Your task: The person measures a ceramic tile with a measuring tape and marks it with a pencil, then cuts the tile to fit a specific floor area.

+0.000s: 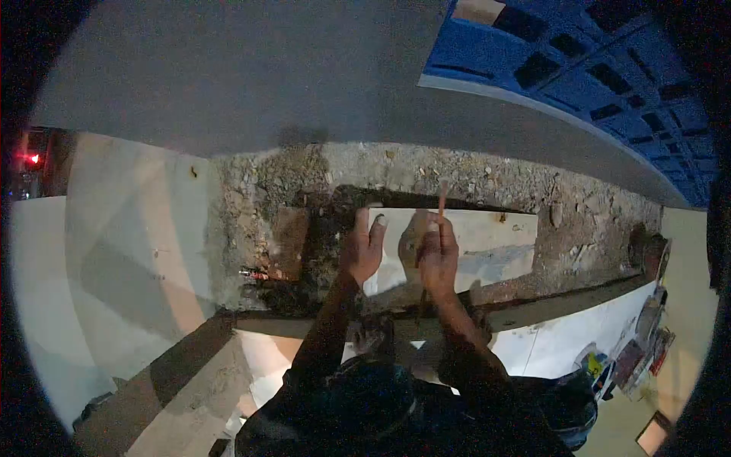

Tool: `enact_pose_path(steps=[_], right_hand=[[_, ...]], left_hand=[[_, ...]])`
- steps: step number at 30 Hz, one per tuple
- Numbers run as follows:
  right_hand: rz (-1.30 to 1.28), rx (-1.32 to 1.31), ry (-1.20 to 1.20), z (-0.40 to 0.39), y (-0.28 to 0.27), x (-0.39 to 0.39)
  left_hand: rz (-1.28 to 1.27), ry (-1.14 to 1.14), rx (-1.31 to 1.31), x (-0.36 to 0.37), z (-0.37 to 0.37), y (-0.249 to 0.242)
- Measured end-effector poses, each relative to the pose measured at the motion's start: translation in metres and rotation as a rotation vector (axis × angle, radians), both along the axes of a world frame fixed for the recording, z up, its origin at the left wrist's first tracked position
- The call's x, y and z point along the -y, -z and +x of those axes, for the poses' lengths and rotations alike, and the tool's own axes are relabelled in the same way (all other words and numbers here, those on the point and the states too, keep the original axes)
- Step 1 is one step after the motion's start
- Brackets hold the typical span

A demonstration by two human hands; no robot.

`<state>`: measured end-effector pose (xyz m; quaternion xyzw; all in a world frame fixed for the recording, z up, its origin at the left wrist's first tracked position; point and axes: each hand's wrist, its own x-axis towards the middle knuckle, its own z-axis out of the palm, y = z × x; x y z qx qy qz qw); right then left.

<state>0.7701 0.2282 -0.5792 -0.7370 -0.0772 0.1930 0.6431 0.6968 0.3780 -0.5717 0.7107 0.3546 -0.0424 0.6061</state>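
A long cream tile lies across the rubble-strewn trench in front of me, with a grey smear and a brown spot on its right part. My left hand is closed at the tile's left end, its thumb on the top face near the far corner. Over the tile's middle, my right hand pinches a thin orange stick, pencil-like, which points away past the tile's far edge. A shadow of the right hand falls on the tile beside it.
Broken mortar and gravel surround the tile. A grey wall rises behind, with a blue patterned panel at upper right. Pale tiles cover the left side. Bags and tools sit at the right.
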Motion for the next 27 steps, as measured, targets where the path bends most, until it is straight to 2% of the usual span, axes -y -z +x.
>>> enact_pose_path(steps=[1,3,4,5,7,8,10,13,16,20,22,23,25,26,27], right_hand=[[0.001,0.011,0.009,-0.003,-0.014,-0.013],[-0.052,-0.231,-0.027,-0.015,-0.035,-0.024],[0.07,-0.124,-0.126,-0.021,-0.019,-0.016],[0.066,-0.121,-0.108,-0.026,-0.024,-0.015],[-0.564,0.202,-0.248,-0.035,-0.046,-0.026],[-0.57,0.185,-0.229,-0.042,-0.052,-0.028],[-0.694,0.131,-0.409,-0.05,-0.06,-0.031],[-0.601,0.153,-0.376,-0.059,-0.058,-0.041],[-0.447,0.21,-0.31,-0.069,-0.038,-0.048],[-0.464,0.27,-0.38,-0.077,-0.032,-0.06],[-0.45,0.191,-0.402,-0.078,-0.033,-0.064],[-0.445,0.188,-0.4,-0.077,-0.032,-0.064],[-0.556,0.166,-0.434,-0.077,-0.027,-0.063],[-0.559,0.16,-0.433,-0.077,-0.024,-0.064],[-0.544,0.203,-0.419,-0.077,-0.021,-0.065]], left_hand=[[0.001,0.009,0.011,-0.005,0.001,0.001],[0.069,-0.02,0.07,-0.005,-0.002,0.007],[0.067,-0.002,0.075,-0.005,-0.002,0.012],[0.117,-0.044,0.061,0.001,-0.006,0.019],[0.168,-0.06,0.037,-0.001,-0.013,0.018],[0.145,-0.104,-0.026,-0.002,-0.016,0.008],[0.065,-0.123,-0.059,-0.009,-0.02,-0.006],[0.208,-0.058,0.04,-0.024,-0.045,0.071],[0.138,-0.061,0.031,-0.034,-0.037,0.022],[0.097,0.017,-0.112,-0.038,-0.045,0.01],[0.129,0.023,0.027,-0.034,-0.046,0.003],[0.133,0.026,0.024,-0.028,-0.045,0.008],[0.378,-0.072,-0.062,-0.017,-0.049,0.033],[0.375,-0.068,-0.066,-0.019,-0.051,0.041],[0.357,-0.058,0.044,-0.024,-0.054,0.048]])
